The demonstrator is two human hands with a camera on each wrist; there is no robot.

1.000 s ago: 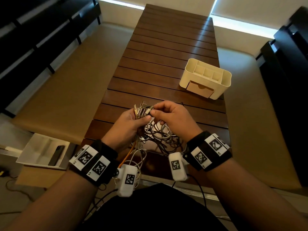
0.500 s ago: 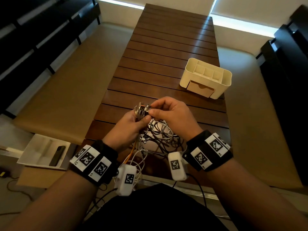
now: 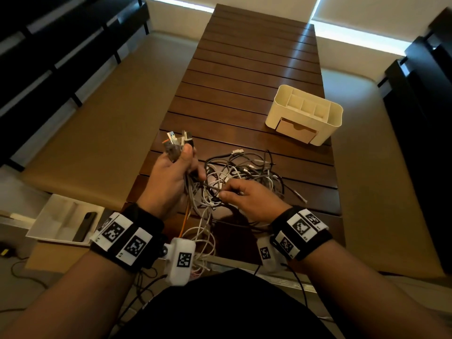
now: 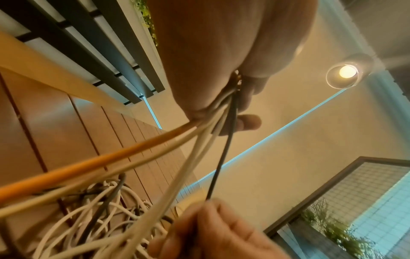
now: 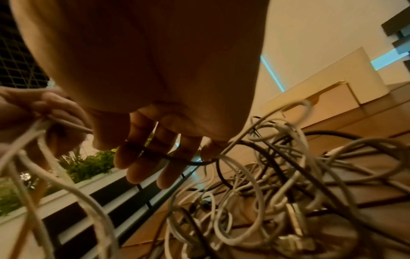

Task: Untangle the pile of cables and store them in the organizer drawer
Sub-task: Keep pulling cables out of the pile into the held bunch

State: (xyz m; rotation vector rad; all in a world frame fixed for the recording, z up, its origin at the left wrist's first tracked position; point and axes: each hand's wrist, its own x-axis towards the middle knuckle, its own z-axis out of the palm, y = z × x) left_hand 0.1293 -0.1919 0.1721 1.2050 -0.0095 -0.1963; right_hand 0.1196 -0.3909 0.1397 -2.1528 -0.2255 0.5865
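Note:
A tangle of white, grey and black cables (image 3: 247, 177) lies on the slatted wooden table (image 3: 244, 77), also in the right wrist view as the cable pile (image 5: 277, 184). My left hand (image 3: 175, 172) grips a bundle of cable ends, their plugs (image 3: 177, 141) sticking up above the thumb; white, orange and black strands (image 4: 199, 149) run from its fist. My right hand (image 3: 247, 199) pinches a black cable (image 5: 168, 156) at the pile's near edge. The cream organizer (image 3: 305, 113) stands at the right, its drawer (image 3: 296, 129) closed.
A white tray (image 3: 61, 220) holding a dark phone sits low at the left, off the table. Padded benches flank the table on both sides. Loose cable loops (image 3: 203, 241) hang over the table's near edge by my left wrist.
My right hand has let go of the plugs and dropped to the pile, where it now pinches a black cable. My left hand has moved left and up with the bundle.

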